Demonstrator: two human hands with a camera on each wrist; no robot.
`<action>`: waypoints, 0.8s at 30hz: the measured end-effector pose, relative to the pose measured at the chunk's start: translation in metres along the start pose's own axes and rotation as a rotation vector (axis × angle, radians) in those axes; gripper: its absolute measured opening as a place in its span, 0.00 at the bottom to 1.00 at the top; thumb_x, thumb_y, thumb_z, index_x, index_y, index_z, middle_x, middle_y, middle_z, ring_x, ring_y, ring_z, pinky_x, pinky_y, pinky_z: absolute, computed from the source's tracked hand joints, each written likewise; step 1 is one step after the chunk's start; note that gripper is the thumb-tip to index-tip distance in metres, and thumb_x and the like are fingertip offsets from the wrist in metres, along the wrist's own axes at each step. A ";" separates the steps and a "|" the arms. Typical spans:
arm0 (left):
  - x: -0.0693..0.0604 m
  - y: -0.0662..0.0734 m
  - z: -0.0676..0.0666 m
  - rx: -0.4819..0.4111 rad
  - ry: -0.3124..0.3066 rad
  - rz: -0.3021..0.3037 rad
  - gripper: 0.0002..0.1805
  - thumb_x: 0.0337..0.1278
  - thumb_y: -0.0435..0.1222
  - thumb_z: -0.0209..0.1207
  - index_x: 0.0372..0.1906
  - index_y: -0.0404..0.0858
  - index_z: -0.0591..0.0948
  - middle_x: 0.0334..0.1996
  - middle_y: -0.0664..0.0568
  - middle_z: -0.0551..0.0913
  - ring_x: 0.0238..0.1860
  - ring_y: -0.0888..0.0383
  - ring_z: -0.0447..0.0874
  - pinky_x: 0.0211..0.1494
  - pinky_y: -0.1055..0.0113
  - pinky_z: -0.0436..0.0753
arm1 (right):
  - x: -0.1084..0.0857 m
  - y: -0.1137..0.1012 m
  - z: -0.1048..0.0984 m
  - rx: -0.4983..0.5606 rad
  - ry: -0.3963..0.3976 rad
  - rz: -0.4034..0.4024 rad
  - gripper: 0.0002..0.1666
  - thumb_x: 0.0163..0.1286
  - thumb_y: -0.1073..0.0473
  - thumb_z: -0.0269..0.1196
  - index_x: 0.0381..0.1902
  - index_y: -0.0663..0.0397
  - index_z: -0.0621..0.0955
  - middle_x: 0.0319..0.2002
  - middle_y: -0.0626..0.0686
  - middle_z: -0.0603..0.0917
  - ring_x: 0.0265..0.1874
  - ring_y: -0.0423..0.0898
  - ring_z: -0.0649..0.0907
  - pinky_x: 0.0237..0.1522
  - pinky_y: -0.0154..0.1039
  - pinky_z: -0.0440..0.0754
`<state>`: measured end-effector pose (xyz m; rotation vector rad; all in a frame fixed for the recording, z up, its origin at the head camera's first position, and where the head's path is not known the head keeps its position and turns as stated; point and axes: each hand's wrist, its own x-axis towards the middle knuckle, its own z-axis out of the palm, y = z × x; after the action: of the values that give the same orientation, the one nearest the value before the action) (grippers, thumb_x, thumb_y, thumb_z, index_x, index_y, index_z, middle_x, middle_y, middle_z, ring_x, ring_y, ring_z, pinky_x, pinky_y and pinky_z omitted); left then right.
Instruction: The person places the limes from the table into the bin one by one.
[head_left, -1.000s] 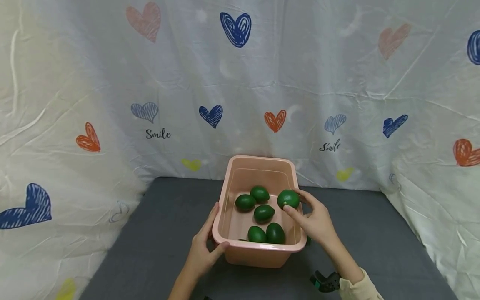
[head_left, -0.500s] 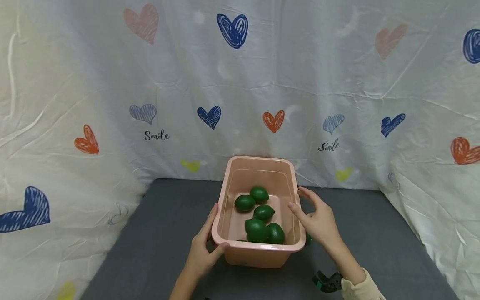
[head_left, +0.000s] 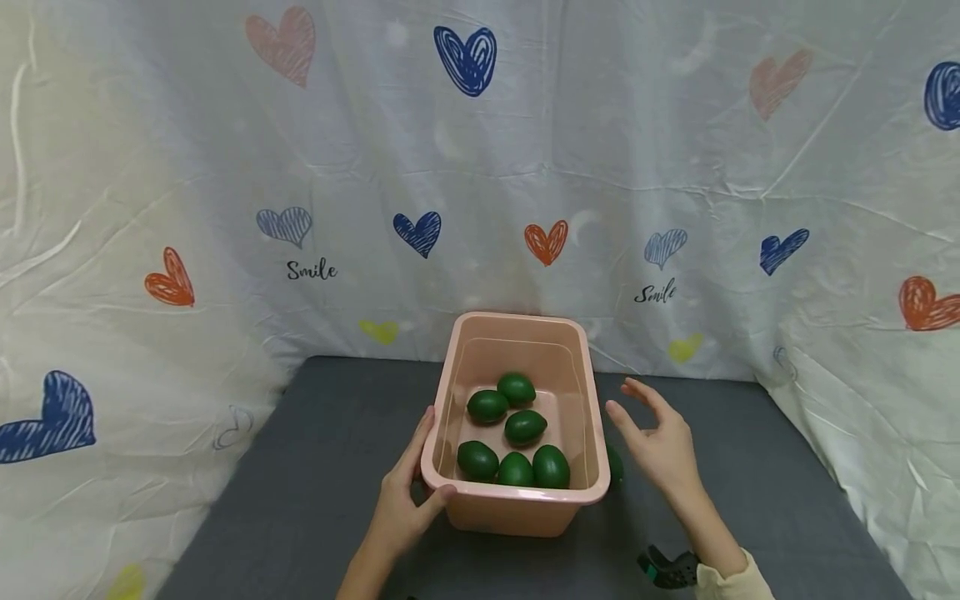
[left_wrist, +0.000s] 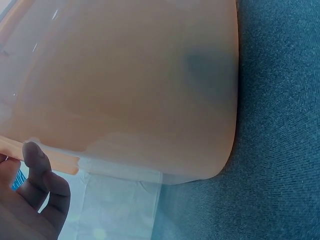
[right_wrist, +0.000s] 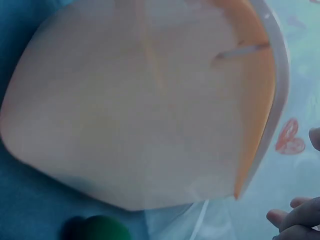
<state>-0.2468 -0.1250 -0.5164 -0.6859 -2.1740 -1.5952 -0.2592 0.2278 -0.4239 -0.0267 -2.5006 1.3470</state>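
A pink plastic basin stands on the dark grey table, with several green limes lying on its floor. My left hand grips the basin's left rim near the front corner, thumb over the front edge. In the left wrist view its curled fingers lie at the rim. My right hand hovers to the right of the basin, fingers apart and holding nothing. Below it, one more lime sits outside against the basin's right side, partly hidden; the right wrist view catches this lime at the bottom edge.
The grey tabletop spreads on both sides of the basin. A white curtain printed with hearts hangs right behind the table's back edge. A black device is strapped on the right wrist.
My right hand has let go of a lime inside the basin, and that lime has come to the front left. The hand has then moved out to the right. My left hand stays put.
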 end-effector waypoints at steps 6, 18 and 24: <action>0.001 0.000 -0.001 -0.012 -0.004 0.005 0.53 0.60 0.34 0.72 0.86 0.43 0.57 0.84 0.38 0.57 0.82 0.64 0.57 0.74 0.76 0.66 | 0.001 0.017 -0.001 -0.039 0.031 0.033 0.36 0.76 0.45 0.69 0.74 0.57 0.76 0.67 0.62 0.83 0.28 0.49 0.89 0.31 0.35 0.83; 0.001 0.003 -0.001 0.000 0.001 -0.002 0.52 0.60 0.35 0.72 0.86 0.45 0.57 0.85 0.44 0.58 0.82 0.64 0.56 0.75 0.78 0.63 | -0.002 0.060 0.008 -0.152 -0.135 0.153 0.47 0.73 0.44 0.71 0.79 0.64 0.68 0.72 0.69 0.76 0.73 0.70 0.72 0.68 0.70 0.73; 0.002 0.004 -0.001 -0.010 -0.002 0.005 0.52 0.60 0.34 0.72 0.86 0.44 0.57 0.84 0.41 0.57 0.82 0.64 0.56 0.75 0.77 0.63 | -0.008 0.077 0.023 -0.215 -0.171 0.116 0.43 0.68 0.54 0.73 0.74 0.68 0.72 0.68 0.70 0.80 0.69 0.70 0.76 0.66 0.68 0.76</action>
<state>-0.2458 -0.1247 -0.5119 -0.6957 -2.1655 -1.6043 -0.2673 0.2513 -0.5006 -0.1083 -2.8182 1.1590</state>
